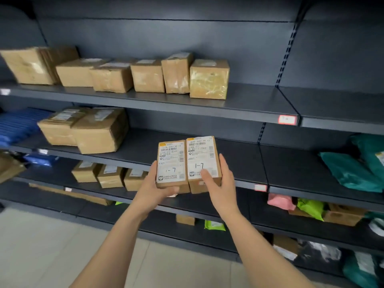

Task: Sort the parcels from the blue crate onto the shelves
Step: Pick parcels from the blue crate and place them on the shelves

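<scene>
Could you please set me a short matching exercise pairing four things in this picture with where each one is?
Things:
1. two labelled boxes
2. row of cardboard boxes
3. green bags
4. blue packets

Places:
A. second shelf, far left
B. top shelf
C. held in both hands
D. second shelf, far right

Pairs: 1-C, 2-B, 3-D, 4-A

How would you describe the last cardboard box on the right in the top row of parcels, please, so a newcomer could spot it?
Start at the dark shelving and find the highest shelf that carries a row of brown boxes. Follow that row to its right end: the cube-shaped box there is the one. Unlike its duller neighbours, its front is covered in shiny, wrinkled clear tape.
</scene>
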`<state>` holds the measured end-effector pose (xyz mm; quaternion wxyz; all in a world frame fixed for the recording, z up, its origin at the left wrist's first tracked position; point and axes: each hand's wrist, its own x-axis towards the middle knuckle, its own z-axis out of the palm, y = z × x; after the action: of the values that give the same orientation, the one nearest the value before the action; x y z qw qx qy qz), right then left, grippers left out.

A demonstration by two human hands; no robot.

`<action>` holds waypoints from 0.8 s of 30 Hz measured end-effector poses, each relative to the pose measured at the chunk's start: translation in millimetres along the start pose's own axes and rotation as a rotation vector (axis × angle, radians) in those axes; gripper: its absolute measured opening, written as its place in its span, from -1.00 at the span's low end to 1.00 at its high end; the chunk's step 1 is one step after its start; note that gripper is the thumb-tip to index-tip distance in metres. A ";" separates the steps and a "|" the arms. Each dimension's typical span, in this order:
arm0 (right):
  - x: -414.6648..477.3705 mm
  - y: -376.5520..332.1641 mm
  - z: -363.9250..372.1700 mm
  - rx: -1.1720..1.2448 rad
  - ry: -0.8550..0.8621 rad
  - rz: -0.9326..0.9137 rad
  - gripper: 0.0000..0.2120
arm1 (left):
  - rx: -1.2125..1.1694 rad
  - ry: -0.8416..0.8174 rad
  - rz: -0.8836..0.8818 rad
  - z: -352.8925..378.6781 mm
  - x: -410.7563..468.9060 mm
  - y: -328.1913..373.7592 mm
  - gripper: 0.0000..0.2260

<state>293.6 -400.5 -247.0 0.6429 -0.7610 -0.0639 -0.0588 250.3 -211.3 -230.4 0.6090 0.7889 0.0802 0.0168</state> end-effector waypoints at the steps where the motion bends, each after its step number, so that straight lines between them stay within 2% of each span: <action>1: 10.8 0.1 10.8 -0.015 -0.028 0.003 -0.37 | 0.013 0.024 0.000 -8.6 10.7 -1.7 -0.27; 5: 54.2 6.0 59.3 -0.068 -0.105 0.042 -0.39 | 0.084 0.060 -0.005 -48.7 57.2 -13.7 -0.32; 9: 91.6 15.8 109.6 -0.125 -0.165 0.034 -0.20 | 0.180 0.027 0.002 -98.0 112.5 -37.2 -0.33; 11: 109.4 20.8 136.9 -0.156 -0.162 0.042 -0.13 | 0.237 0.014 0.010 -122.4 141.7 -48.1 -0.31; 16: 151.6 47.5 202.6 -0.225 -0.105 0.106 -0.12 | 0.331 -0.066 -0.039 -173.7 210.5 -85.0 -0.34; 20: 187.9 71.4 238.9 -0.272 -0.115 0.171 -0.12 | 0.467 -0.082 -0.125 -192.2 259.8 -112.7 -0.11; 24: 223.7 94.0 264.5 -0.297 -0.144 0.218 -0.11 | 0.580 -0.054 -0.159 -194.0 299.8 -133.5 -0.05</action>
<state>532.1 -150.4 -344.0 0.5200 -0.8521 -0.0177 0.0570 507.8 51.5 -330.5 0.3595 0.9214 0.1269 -0.0754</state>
